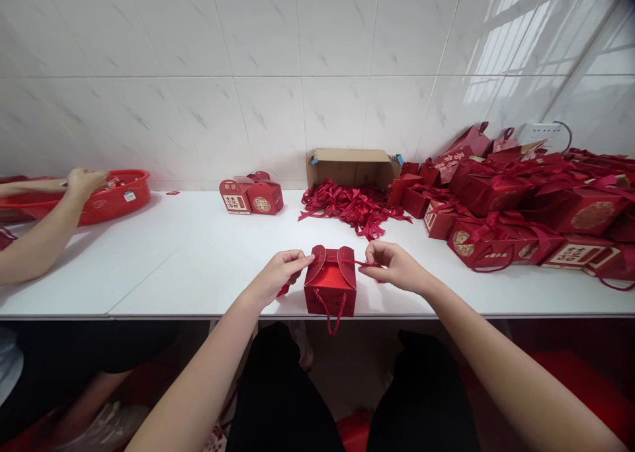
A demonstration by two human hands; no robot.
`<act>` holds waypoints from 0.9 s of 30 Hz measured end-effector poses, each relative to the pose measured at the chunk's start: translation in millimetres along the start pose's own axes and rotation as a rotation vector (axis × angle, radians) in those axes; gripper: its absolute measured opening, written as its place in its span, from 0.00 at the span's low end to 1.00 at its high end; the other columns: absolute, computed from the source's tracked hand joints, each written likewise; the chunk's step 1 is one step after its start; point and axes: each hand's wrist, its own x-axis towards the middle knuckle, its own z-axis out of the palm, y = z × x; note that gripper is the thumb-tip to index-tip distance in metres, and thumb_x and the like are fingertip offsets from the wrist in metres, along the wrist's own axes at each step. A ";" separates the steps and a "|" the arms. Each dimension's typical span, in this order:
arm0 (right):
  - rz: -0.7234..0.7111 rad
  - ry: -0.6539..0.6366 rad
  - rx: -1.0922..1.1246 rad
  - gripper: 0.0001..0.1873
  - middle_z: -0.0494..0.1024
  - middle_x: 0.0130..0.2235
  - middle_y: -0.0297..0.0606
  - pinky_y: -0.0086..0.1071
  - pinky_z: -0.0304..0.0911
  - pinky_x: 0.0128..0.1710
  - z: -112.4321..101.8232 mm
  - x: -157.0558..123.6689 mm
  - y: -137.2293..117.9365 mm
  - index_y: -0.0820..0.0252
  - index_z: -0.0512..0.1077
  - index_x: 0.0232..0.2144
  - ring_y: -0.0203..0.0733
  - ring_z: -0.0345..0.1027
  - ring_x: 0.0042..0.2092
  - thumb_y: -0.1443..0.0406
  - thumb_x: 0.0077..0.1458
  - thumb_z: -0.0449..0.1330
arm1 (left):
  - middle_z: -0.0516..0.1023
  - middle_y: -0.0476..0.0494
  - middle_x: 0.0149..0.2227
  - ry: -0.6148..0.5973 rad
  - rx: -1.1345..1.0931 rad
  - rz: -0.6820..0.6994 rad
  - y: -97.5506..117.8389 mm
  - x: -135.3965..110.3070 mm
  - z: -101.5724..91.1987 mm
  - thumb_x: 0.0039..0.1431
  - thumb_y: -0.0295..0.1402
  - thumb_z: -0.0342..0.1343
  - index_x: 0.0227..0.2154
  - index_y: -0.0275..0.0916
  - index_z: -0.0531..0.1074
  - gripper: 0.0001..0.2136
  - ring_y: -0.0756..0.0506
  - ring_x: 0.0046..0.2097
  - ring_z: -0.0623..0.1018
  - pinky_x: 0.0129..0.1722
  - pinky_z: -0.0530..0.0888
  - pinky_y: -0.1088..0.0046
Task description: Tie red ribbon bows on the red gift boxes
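Observation:
A small red gift box (331,286) stands at the white table's front edge, its rounded top flaps nearly closed and a red cord loop hanging down its front. My left hand (279,274) pinches a red ribbon end at the box's left flap. On the other side my right hand (393,265) pinches the same ribbon (360,263), pulled out to the right of the top.
A heap of loose red ribbons (353,207) lies before an open cardboard carton (351,166). Several red gift boxes (516,207) are piled at the right. Two boxes (251,196) stand at the back middle. At the left, another person's hand (82,180) reaches into a red basin (106,197).

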 end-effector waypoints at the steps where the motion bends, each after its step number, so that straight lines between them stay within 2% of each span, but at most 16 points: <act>1: -0.056 0.052 -0.110 0.12 0.61 0.22 0.27 0.28 0.52 0.24 -0.6 -0.6 0.5 0.57 0.57 0.25 0.32 0.55 0.24 0.64 0.46 0.59 | 0.54 0.56 0.18 -0.003 -0.006 -0.004 1.7 -0.3 -0.2 0.48 0.46 0.58 0.18 0.39 0.56 0.20 0.56 0.19 0.53 0.18 0.48 0.78; 3: -0.181 0.167 -0.343 0.08 0.61 0.24 0.29 0.28 0.51 0.26 -2.1 -1.3 2.3 0.57 0.57 0.23 0.33 0.53 0.26 0.69 0.44 0.55 | 0.53 0.56 0.18 -0.008 -0.012 -0.002 5.2 -1.1 -0.4 0.47 0.46 0.58 0.17 0.39 0.55 0.20 0.55 0.19 0.52 0.19 0.47 0.77; 7: -0.345 0.316 -0.689 0.09 0.61 0.23 0.31 0.29 0.50 0.27 -5.2 -1.7 8.4 0.57 0.53 0.20 0.35 0.52 0.27 0.72 0.41 0.51 | 0.51 0.56 0.18 0.004 -0.009 0.018 9.3 -1.3 -1.0 0.47 0.45 0.58 0.16 0.39 0.54 0.20 0.55 0.19 0.51 0.19 0.46 0.76; 9: -0.359 0.353 -0.822 0.12 0.59 0.22 0.32 0.29 0.48 0.27 -5.5 -2.4 13.1 0.57 0.49 0.19 0.36 0.51 0.27 0.72 0.43 0.51 | 0.51 0.57 0.18 0.011 -0.016 0.015 8.3 -0.7 -1.7 0.47 0.45 0.59 0.16 0.39 0.55 0.20 0.55 0.19 0.51 0.19 0.46 0.77; 12: -0.311 0.339 -0.958 0.13 0.58 0.20 0.32 0.30 0.44 0.25 -2.5 -4.9 23.9 0.57 0.48 0.18 0.35 0.50 0.24 0.72 0.45 0.50 | 0.50 0.57 0.17 0.015 -0.025 0.003 2.3 -0.1 -3.0 0.46 0.43 0.60 0.16 0.39 0.54 0.20 0.55 0.19 0.51 0.19 0.46 0.77; 18: -0.239 0.282 -0.987 0.12 0.63 0.21 0.33 0.29 0.45 0.25 6.1 -11.5 51.0 0.57 0.55 0.18 0.35 0.53 0.24 0.69 0.52 0.48 | 0.50 0.56 0.19 0.027 -0.024 -0.022 -14.1 -2.9 -3.6 0.47 0.47 0.58 0.17 0.39 0.54 0.21 0.55 0.20 0.51 0.19 0.45 0.77; 23: -0.234 0.307 -0.957 0.13 0.64 0.22 0.34 0.30 0.45 0.26 1.6 -4.5 57.2 0.57 0.57 0.19 0.36 0.54 0.25 0.69 0.54 0.49 | 0.50 0.56 0.20 0.009 -0.054 -0.019 -17.4 -6.5 0.1 0.47 0.48 0.58 0.17 0.39 0.54 0.22 0.56 0.20 0.51 0.20 0.46 0.77; 25: -0.247 0.326 -0.941 0.14 0.64 0.23 0.34 0.30 0.46 0.26 0.8 0.2 57.7 0.57 0.57 0.19 0.37 0.55 0.26 0.68 0.56 0.49 | 0.51 0.56 0.19 0.020 -0.054 -0.022 -17.8 -7.2 1.3 0.47 0.49 0.58 0.17 0.38 0.56 0.22 0.56 0.19 0.52 0.19 0.47 0.77; 27: -0.275 0.362 -0.910 0.13 0.64 0.25 0.35 0.31 0.49 0.28 1.8 2.1 59.8 0.56 0.56 0.20 0.39 0.58 0.28 0.67 0.57 0.49 | 0.57 0.55 0.19 0.079 -0.026 -0.005 -19.5 -8.8 1.0 0.48 0.48 0.58 0.19 0.38 0.61 0.19 0.55 0.20 0.57 0.19 0.52 0.78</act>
